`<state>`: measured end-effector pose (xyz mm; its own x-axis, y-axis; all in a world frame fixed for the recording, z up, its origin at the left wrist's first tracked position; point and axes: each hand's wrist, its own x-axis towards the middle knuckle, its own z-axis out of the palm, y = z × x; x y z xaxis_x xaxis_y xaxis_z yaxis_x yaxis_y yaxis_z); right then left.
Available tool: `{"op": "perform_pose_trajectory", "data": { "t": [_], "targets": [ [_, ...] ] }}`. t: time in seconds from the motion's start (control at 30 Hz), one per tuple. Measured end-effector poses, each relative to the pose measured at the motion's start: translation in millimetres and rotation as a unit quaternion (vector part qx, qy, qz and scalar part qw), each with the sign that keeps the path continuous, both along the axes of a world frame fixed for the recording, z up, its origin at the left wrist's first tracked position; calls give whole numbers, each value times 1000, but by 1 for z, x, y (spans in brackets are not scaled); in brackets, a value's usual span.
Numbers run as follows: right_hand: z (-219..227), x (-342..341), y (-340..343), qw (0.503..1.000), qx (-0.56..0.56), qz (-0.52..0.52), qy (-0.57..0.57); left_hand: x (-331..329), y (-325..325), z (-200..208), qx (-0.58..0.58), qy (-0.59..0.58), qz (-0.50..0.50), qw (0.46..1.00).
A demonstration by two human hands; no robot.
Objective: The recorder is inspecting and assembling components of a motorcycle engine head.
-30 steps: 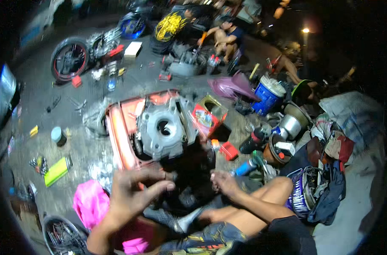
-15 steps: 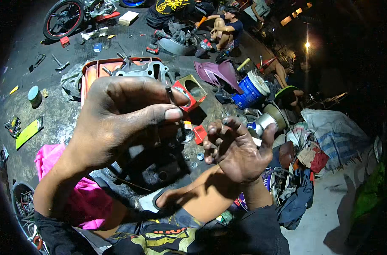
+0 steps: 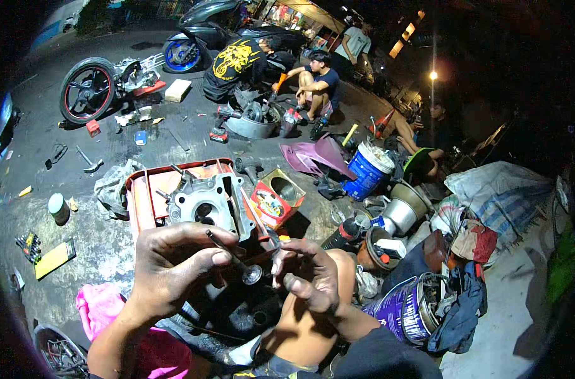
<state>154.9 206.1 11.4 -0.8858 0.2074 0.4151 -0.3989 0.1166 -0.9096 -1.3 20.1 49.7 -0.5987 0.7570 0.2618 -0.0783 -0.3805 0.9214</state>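
Note:
My left hand [image 3: 167, 271] is closed, pinching the thin dark stem of an engine valve [image 3: 252, 274] between thumb and fingers. The valve is tilted, its round shiny head pointing down and to the right. Close beside that head is my right hand [image 3: 313, 275], its fingers curved and its thumb apart from them; I see nothing held in it. Just beyond my left hand, a grey metal cylinder head [image 3: 219, 201] rests in a red-orange tray [image 3: 139, 205]. A red and yellow open box [image 3: 276, 205] stands to its right.
At left are a small can [image 3: 58, 208], a yellow packet [image 3: 54, 259] and a hammer [image 3: 89, 160]. Blue [image 3: 366, 174] and purple [image 3: 398, 309] buckets stand at right. Beyond are a purple fairing [image 3: 316, 158], a metal basin [image 3: 253, 126], a motorcycle wheel [image 3: 87, 91] and seated people.
The view has tilted up, so both hands appear lower. The valve's head now shows below my left fingers. My right hand has turned from palm-up and come closer to my left.

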Motion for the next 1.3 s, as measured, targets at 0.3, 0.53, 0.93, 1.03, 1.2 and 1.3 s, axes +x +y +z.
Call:
{"op": "perform_pose_trajectory", "data": {
  "t": [0.3, 0.53, 0.93, 1.03, 1.2, 1.3],
  "targets": [
    [-7, -28, -3, 998, 60, -4, -2, -20, 11, -20, 41, 41, 40, 998],
    [-8, -35, 2, 995, 80, -27, 51, -20, 18, -19, 26, 146, 101, 984],
    [-13, -35, 14, 980, 150, -76, 103, -18, 31, -23, 51, 238, 118, 963],
    [-13, -32, 12, 984, 137, -83, 77, -14, 31, -22, 47, 218, 111, 969],
    [-7, -26, 7, 994, 90, -66, 17, -11, 27, -16, 39, 161, 88, 982],
    [-8, -26, 5, 992, 109, -66, 26, -9, 25, -18, 37, 147, 97, 984]
  ]
}}
